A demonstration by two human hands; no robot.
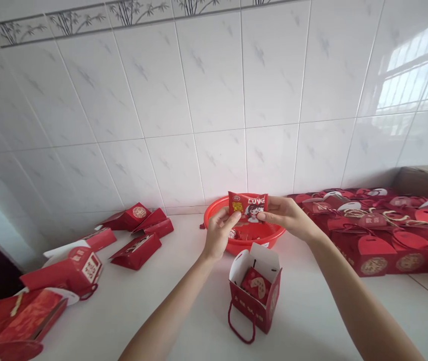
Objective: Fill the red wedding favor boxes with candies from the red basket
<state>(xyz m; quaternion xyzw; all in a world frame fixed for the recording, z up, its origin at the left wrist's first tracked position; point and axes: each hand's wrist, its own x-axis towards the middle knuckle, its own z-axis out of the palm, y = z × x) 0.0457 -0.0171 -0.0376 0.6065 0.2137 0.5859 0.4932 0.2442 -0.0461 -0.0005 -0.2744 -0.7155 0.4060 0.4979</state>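
Note:
A red snack packet [248, 204] with "LOVE" and a cartoon figure printed on it is held up between my two hands. My left hand [220, 231] pinches its left edge, and my right hand [284, 216] grips its right side. Behind and below the packet stands a red plastic basket [274, 239] with a few wrapped items in it. Nearer to me, an open red gift box [252, 307] stands upright with its white-lined flaps raised, a red packet [256, 286] inside and a red cord handle hanging at its front.
Closed red gift boxes [377, 250] stand in rows at the right, with a brown carton [415, 180] behind them. Flattened or partly folded red boxes [136, 250] lie at the left. A tiled wall [217, 100] rises behind the white table [142, 311].

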